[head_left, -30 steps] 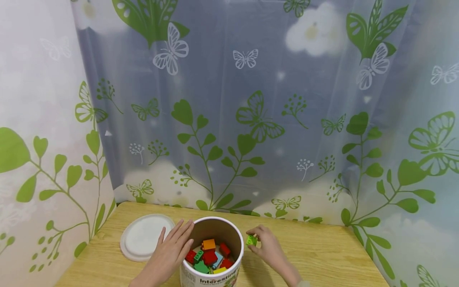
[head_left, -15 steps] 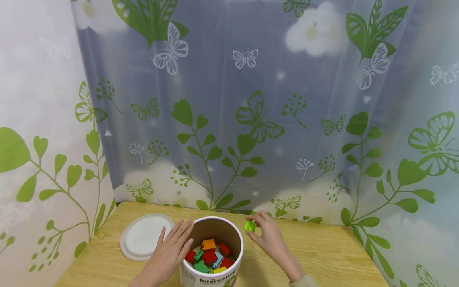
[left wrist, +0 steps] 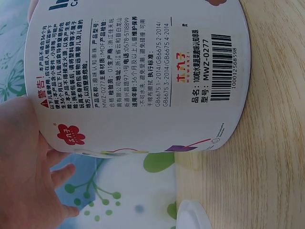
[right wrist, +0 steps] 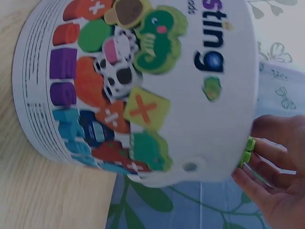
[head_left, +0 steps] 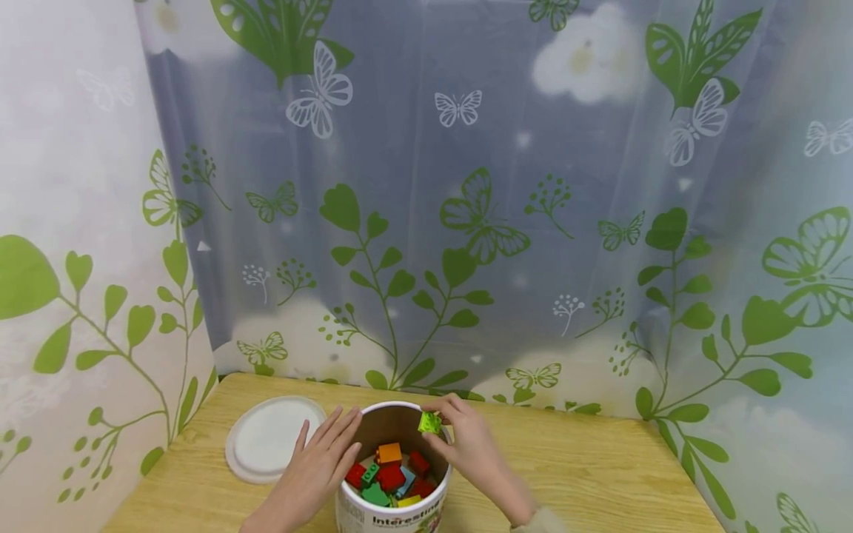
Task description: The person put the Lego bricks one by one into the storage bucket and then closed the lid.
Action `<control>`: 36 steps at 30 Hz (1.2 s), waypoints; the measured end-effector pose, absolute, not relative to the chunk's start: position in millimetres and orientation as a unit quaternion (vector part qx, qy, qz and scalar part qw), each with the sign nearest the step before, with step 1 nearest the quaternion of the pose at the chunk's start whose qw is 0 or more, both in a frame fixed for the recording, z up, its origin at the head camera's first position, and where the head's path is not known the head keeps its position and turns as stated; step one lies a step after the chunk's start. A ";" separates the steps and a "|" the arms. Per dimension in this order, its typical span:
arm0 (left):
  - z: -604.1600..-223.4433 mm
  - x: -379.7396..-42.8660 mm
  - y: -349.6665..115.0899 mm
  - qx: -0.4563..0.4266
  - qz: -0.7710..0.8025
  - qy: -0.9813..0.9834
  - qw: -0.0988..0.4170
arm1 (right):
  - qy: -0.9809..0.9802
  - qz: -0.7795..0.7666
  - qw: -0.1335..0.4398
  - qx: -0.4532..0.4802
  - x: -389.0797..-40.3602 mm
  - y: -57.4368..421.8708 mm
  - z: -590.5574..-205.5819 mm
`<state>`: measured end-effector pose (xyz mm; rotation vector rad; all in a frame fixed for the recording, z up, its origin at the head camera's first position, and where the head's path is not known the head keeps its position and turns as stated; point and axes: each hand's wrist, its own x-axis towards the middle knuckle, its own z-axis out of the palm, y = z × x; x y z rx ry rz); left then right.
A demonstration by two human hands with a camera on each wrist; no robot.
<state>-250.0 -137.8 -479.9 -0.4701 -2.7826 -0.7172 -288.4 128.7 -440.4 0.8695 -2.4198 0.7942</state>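
Note:
A round white bucket (head_left: 389, 518) with printed sides stands on the table, its top uncovered. Inside it lie several toy building bricks, among them an orange brick (head_left: 389, 453), a red brick (head_left: 391, 477) and a green brick (head_left: 375, 494). Between thumb and fingers my right hand (head_left: 469, 448) pinches a lime-green brick (head_left: 429, 423) over the bucket's right rim; in the right wrist view, the lime-green brick (right wrist: 247, 151) shows partly behind the rim. My left hand (head_left: 313, 470) rests at the bucket's left rim with straight, spread fingers.
A round white lid (head_left: 269, 437) lies on the wooden table (head_left: 586, 474) to the left of the bucket, partly behind my left hand. A curtain (head_left: 426, 222) with leaves and butterflies rises at the table's back edge.
My right hand has carried the lime-green brick up and then left, from beside the bucket to over its right rim. The left hand keeps its place at the rim.

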 end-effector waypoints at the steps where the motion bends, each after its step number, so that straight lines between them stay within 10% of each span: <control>1: -480.2 -250.1 -138.0 -0.160 -0.243 -0.950 0.113 | -0.876 0.287 0.220 0.319 -288.3 126.5 -441.6; 36: -472.9 -251.3 -137.2 -0.171 -0.244 -0.947 0.118 | -0.856 0.320 0.215 0.345 -278.0 111.3 -453.3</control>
